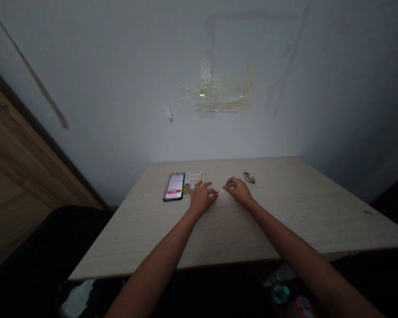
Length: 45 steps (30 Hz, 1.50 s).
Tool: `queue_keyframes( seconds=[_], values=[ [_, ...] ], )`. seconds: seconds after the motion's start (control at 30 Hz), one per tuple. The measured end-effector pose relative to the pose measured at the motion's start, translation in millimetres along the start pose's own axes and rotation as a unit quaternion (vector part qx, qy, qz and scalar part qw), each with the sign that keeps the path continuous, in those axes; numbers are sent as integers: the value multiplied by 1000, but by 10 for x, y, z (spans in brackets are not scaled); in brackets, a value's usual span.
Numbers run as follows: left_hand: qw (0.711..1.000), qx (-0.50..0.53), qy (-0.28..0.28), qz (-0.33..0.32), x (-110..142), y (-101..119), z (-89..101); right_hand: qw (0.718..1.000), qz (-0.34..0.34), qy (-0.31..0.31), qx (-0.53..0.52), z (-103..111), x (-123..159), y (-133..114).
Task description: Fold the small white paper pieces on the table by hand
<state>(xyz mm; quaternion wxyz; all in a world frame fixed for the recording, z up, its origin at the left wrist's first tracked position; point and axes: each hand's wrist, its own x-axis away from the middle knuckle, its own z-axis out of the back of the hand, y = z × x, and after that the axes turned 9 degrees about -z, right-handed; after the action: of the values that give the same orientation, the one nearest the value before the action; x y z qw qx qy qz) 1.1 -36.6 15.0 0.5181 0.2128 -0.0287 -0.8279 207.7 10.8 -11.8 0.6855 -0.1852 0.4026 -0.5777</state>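
My left hand [202,198] and my right hand [238,191] rest near the far side of a pale wood-grain table [252,225], their fingertips meeting over a small white strip [220,191]. The strip is tiny and seems pinched from both sides. Beside my left hand lie a black smartphone [174,186] with a lit, blurred screen and a colourful printed card or leaflet [194,180], which my left fingers nearly touch. A small crumpled wrapper [249,177] lies just beyond my right hand.
The table's far edge meets a grey-white wall [119,88] bearing a patch of old tape residue [215,95]. A wooden panel [16,154] stands at the left, with a dark object [53,238] below it. Indistinct items sit on the floor beneath the table.
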Motion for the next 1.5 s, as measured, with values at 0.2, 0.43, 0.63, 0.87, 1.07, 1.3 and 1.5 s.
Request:
queue_keyframes(
  seconds=[0.2, 0.43, 0.63, 0.87, 1.07, 1.3, 1.5],
  values=[
    [1000, -17, -10, -6, -6, -42, -42, 996, -38, 10, -81, 24, 20, 2],
    [998, -31, -45, -13, -21, -67, -70, 998, 21, -33, -56, 25, 79, -91],
    [998, -23, -52, -14, -32, -60, -46, 999, 29, -31, -12, 27, 83, -120],
    [999, -22, -29, 4, -35, -58, -22, 996, -12, -31, -82, -25, 48, -76],
    [999, -32, -28, 20, -19, -42, -1, 979, -51, -99, -170, -44, 84, -45],
    [999, -24, -40, 22, -17, -33, 26, 985, -29, -108, -132, -45, 89, -71],
    [998, -23, -47, 22, -24, -28, 41, 999, -8, -43, -24, -53, 10, -67]
  ],
)
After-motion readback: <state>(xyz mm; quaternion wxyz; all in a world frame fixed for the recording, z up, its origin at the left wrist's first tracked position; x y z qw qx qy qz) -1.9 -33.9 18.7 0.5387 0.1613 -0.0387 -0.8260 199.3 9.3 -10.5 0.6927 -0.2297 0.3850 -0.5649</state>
